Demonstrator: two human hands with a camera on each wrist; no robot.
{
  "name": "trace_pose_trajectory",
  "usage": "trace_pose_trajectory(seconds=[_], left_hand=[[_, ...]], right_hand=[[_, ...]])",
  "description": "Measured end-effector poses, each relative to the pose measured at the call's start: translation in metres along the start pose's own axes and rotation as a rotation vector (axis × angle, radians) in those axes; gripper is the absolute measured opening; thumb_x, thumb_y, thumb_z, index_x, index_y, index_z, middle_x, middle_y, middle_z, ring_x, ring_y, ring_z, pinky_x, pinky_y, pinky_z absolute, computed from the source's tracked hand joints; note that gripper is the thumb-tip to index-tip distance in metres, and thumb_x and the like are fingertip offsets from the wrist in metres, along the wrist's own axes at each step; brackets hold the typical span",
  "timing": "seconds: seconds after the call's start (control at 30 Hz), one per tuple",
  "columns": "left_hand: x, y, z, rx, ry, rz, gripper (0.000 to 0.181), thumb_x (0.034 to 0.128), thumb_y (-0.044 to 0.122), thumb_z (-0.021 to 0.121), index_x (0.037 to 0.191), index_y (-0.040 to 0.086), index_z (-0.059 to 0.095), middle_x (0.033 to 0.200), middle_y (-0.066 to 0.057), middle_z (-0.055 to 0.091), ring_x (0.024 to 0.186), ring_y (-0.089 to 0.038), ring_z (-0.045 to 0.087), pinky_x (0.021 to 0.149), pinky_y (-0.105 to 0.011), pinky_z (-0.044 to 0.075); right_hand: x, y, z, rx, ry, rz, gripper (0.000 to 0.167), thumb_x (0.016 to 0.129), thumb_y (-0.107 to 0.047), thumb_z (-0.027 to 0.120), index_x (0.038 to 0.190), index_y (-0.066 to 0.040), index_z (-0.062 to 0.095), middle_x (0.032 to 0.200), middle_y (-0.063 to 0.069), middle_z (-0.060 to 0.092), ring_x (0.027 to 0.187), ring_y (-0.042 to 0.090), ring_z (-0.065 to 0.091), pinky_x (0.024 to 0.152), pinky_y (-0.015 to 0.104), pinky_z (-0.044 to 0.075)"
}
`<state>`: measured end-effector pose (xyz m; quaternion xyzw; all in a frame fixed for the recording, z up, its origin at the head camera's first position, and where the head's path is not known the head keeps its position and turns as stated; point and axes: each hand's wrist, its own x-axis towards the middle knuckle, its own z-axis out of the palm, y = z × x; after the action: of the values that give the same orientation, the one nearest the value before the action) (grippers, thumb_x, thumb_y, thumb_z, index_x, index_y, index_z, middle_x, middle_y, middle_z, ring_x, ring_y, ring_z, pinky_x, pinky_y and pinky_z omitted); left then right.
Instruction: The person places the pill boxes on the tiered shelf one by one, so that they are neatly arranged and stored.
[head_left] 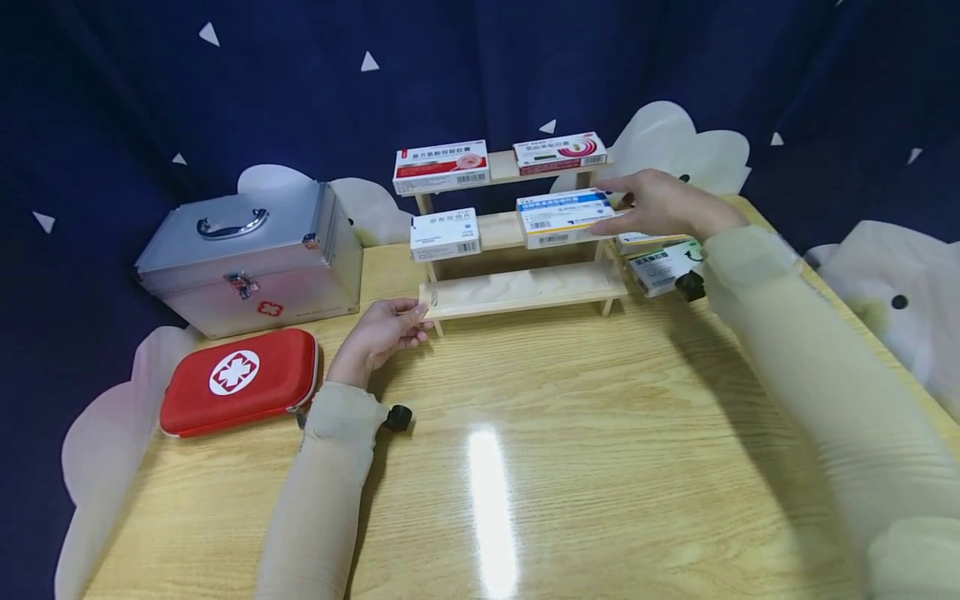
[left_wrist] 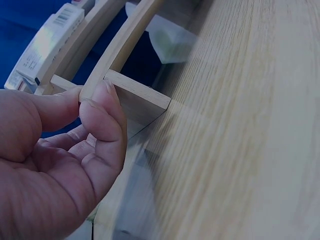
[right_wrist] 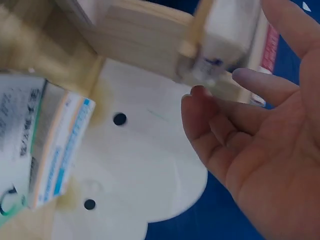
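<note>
A three-step wooden display rack point(head_left: 525, 290) stands on the table with medicine boxes on its upper two steps. My left hand point(head_left: 382, 333) pinches the left end of the bottom step between thumb and fingers, seen close in the left wrist view. At the right end of the middle step, my right hand point(head_left: 663, 204) is beside a blue-and-white medicine box point(head_left: 566, 218), its thumb and fingers spread. In the blurred right wrist view, those fingers look uncurled around the box; whether they touch it is unclear. A white medicine box point(head_left: 444, 235) sits at that step's left end.
The top step carries a red-and-white box point(head_left: 442, 167) and a pink-and-white box point(head_left: 560, 153). Right of the rack lie a green-and-white box point(head_left: 658, 268) and another box, partly covered. A silver first-aid case point(head_left: 251, 258) and red zip pouch point(head_left: 240, 383) are at left.
</note>
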<state>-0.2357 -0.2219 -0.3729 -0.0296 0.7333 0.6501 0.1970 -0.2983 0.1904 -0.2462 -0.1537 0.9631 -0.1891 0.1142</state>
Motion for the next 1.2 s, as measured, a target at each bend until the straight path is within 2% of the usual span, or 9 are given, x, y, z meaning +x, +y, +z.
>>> trace_pose_trajectory(seconds=[0.17, 0.33, 0.43, 0.53, 0.7, 0.83, 1.03, 1.2], left_hand=[[-0.002, 0.001, -0.001, 0.001, -0.001, -0.003, 0.049, 0.1053, 0.018, 0.051, 0.146, -0.007, 0.038, 0.111, -0.019, 0.062, 0.073, -0.012, 0.062, 0.068, -0.021, 0.054], [-0.003, 0.002, -0.001, 0.015, 0.000, 0.004, 0.048, 0.1055, 0.018, 0.050, 0.145, -0.008, 0.038, 0.112, -0.020, 0.061, 0.074, -0.012, 0.063, 0.069, -0.021, 0.054], [-0.002, 0.001, -0.001, 0.021, -0.003, 0.007, 0.048, 0.1055, 0.018, 0.050, 0.145, -0.008, 0.038, 0.111, -0.019, 0.061, 0.074, -0.011, 0.063, 0.069, -0.021, 0.054], [-0.002, 0.000, -0.002, 0.020, -0.005, 0.009, 0.049, 0.1055, 0.018, 0.050, 0.145, -0.008, 0.037, 0.111, -0.019, 0.061, 0.074, -0.011, 0.062, 0.069, -0.021, 0.054], [-0.002, 0.000, -0.001, 0.019, -0.006, 0.011, 0.048, 0.1057, 0.018, 0.049, 0.144, -0.008, 0.037, 0.112, -0.020, 0.061, 0.073, -0.012, 0.063, 0.068, -0.021, 0.054], [-0.003, 0.000, 0.000, 0.016, -0.008, 0.012, 0.049, 0.1057, 0.018, 0.050, 0.145, -0.008, 0.037, 0.113, -0.021, 0.061, 0.073, -0.012, 0.063, 0.068, -0.021, 0.054], [-0.002, -0.001, 0.000, 0.015, -0.013, 0.019, 0.051, 0.1055, 0.019, 0.050, 0.147, -0.008, 0.035, 0.111, -0.019, 0.061, 0.074, -0.012, 0.063, 0.068, -0.020, 0.054], [-0.001, -0.001, 0.000, 0.012, -0.010, 0.020, 0.050, 0.1055, 0.019, 0.050, 0.146, -0.007, 0.037, 0.109, -0.018, 0.063, 0.074, -0.012, 0.063, 0.067, -0.020, 0.053]], right_hand=[[-0.013, 0.003, -0.018, -0.021, 0.048, 0.016, 0.093, 0.087, -0.066, 0.063, 0.158, -0.018, 0.027, 0.143, 0.029, 0.044, 0.121, 0.041, 0.044, 0.101, 0.062, 0.040], [-0.026, 0.023, -0.029, -0.050, 0.109, 0.020, 0.083, 0.092, -0.061, 0.060, 0.155, -0.013, 0.034, 0.142, 0.029, 0.043, 0.119, 0.044, 0.045, 0.097, 0.063, 0.042], [-0.032, 0.039, -0.031, -0.075, 0.112, 0.018, 0.078, 0.095, -0.058, 0.057, 0.153, -0.010, 0.037, 0.138, 0.030, 0.046, 0.117, 0.044, 0.046, 0.095, 0.062, 0.042], [-0.037, 0.054, -0.031, -0.071, 0.080, 0.043, 0.076, 0.096, -0.056, 0.056, 0.153, -0.009, 0.037, 0.137, 0.031, 0.046, 0.117, 0.044, 0.047, 0.095, 0.062, 0.041], [-0.039, 0.077, -0.021, -0.051, 0.003, 0.103, 0.078, 0.095, -0.057, 0.057, 0.154, -0.009, 0.035, 0.136, 0.033, 0.046, 0.118, 0.044, 0.045, 0.097, 0.063, 0.038], [-0.038, 0.094, -0.009, -0.053, -0.019, 0.101, 0.075, 0.096, -0.053, 0.059, 0.152, -0.008, 0.038, 0.135, 0.033, 0.048, 0.120, 0.044, 0.047, 0.097, 0.062, 0.038], [-0.035, 0.117, 0.015, -0.067, -0.028, 0.036, 0.062, 0.098, -0.035, 0.062, 0.148, -0.003, 0.043, 0.141, 0.035, 0.043, 0.124, 0.050, 0.045, 0.098, 0.062, 0.039], [-0.031, 0.131, 0.031, -0.077, -0.049, 0.015, 0.058, 0.094, -0.016, 0.065, 0.148, -0.004, 0.044, 0.147, 0.034, 0.036, 0.129, 0.051, 0.038, 0.102, 0.065, 0.033]])
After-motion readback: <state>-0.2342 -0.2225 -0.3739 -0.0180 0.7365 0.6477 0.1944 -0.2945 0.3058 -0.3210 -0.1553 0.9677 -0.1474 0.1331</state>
